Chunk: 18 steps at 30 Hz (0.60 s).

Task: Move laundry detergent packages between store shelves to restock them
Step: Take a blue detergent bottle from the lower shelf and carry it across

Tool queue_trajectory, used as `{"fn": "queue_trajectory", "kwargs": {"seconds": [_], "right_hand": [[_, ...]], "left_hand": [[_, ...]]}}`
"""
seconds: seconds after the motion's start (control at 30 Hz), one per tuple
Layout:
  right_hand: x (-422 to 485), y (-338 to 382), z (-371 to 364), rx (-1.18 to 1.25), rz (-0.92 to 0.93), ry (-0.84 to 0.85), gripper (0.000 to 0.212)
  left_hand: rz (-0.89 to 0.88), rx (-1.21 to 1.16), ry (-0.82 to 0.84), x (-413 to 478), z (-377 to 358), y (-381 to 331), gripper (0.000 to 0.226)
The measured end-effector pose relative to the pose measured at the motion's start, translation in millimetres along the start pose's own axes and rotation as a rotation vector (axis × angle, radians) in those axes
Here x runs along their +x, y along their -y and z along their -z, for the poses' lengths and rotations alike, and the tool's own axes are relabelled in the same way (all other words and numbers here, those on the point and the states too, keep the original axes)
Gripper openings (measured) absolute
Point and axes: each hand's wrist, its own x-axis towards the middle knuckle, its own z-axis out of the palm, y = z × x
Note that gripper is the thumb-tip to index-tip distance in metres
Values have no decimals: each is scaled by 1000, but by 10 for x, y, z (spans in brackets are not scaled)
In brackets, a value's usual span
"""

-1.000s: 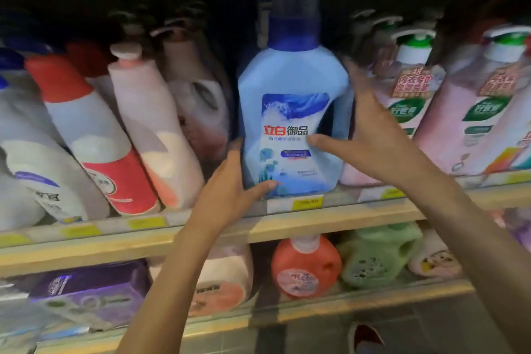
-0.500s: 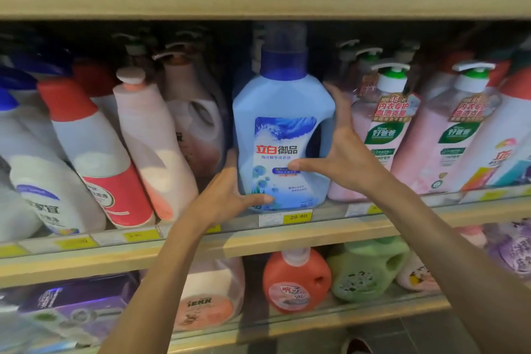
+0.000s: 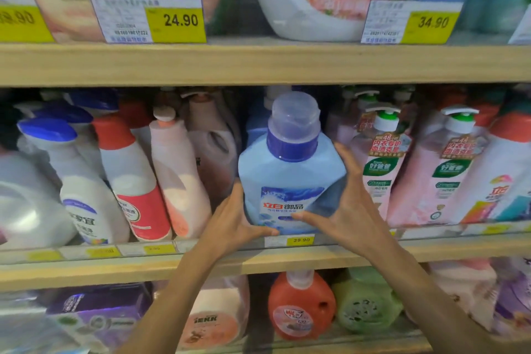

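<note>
Blue detergent bottle [image 3: 290,178]: upright at the front of the middle shelf [image 3: 86,270], label facing out, long axis vertical. The cap stands a little below the upper shelf [image 3: 258,63]. Base is hidden behind the thumbs and the price rail, so I cannot tell whether it sits on the board or is lifted just off it.

Left hand [image 3: 230,224]: clasped low on the bottle's left flank, thumb hooked across the bottom front corner.
Right hand [image 3: 349,207]: clasped higher, fingers spread up the right flank toward the shoulder, thumb laid across the label.
Bottle is squeezed between the two palms; neither hand is free.

Key relation: the bottle lies straight ahead, between the hands, with both forearms reaching up from below. Both hands are equally near. The right covers more of the body; the left props the bottom.

Neighbours: a pink bottle [image 3: 178,181] leans just beside it on the left. Pump bottles [image 3: 379,169] stand just beside it on the right, with the right fingers wedged in that gap. Price tag [image 3: 300,239], reading 29.90, sits directly below.

Judgement: whether seating or withdrawing, the move likely runs along the shelf's depth with the bottle kept vertical. Headroom looks limited. Likeliest snag is the right knuckles knocking the pump bottles.
</note>
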Motion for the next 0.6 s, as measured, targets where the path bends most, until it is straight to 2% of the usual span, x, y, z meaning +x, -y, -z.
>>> {"fn": "queue_trajectory", "kwargs": {"seconds": [0.33,0.5,0.6], "right_hand": [[7,212,158,21,32,-60,119],[74,495,413,65,-19,9,120],[88,877,654,65,-84,89,122]], "left_hand": [[-33,-67,-114,-232,95,-246,93],[30,-101,-60,-563,348,-576,104],[76,-120,23,-751,540,-812,98]]}}
